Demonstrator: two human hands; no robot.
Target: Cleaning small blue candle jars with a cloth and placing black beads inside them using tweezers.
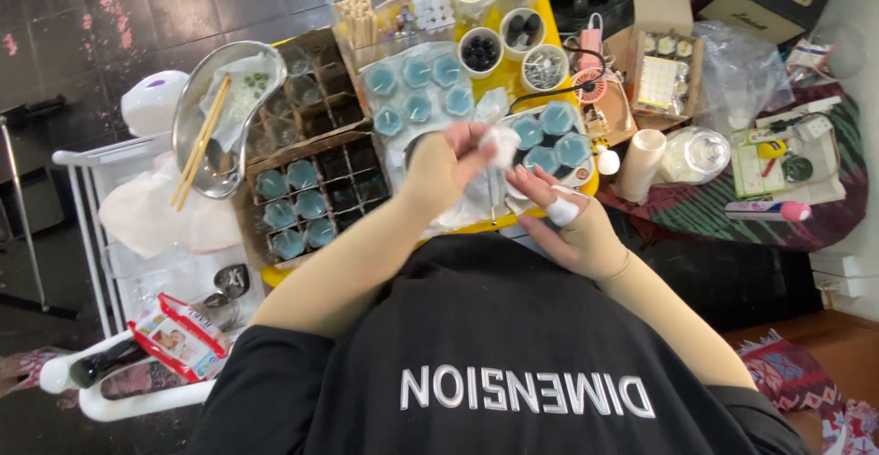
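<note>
- While both forearms, in tan sleeves, reach out over the yellow tabletop [513, 75], the left hand [446, 164] and right hand [568, 222] meet above its near edge, close to the body.
- Pinched at the left hand's fingertips is a small wad of white tissue [503, 144]; the fingers are curled in around it, so the wad stays bunched, probably for wiping.
- Below it the right hand lies palm up, fingers loosely spread toward the wad, one of them wrapped in white tape [562, 210]; whether it grips anything I cannot tell, as the left hand and tissue cover that spot.
- Just beyond the hands, round teal-filled glass cups [549, 135] sit grouped on a tray, within easy reach.
- Further out, more teal cups [417, 89] rest on a clear plastic sheet, likely to keep the table clean.
- To the left, a brown cardboard divider box [311, 189] holds teal cups one per cell, which keeps them apart and upright; many cells hold empty glasses.
- Beside the box, a round steel bowl [224, 116] carries wooden chopsticks [200, 144] laid across its rim, handles out.
- At the far edge stand small white cups [513, 48] of dark and metal bits.
</note>
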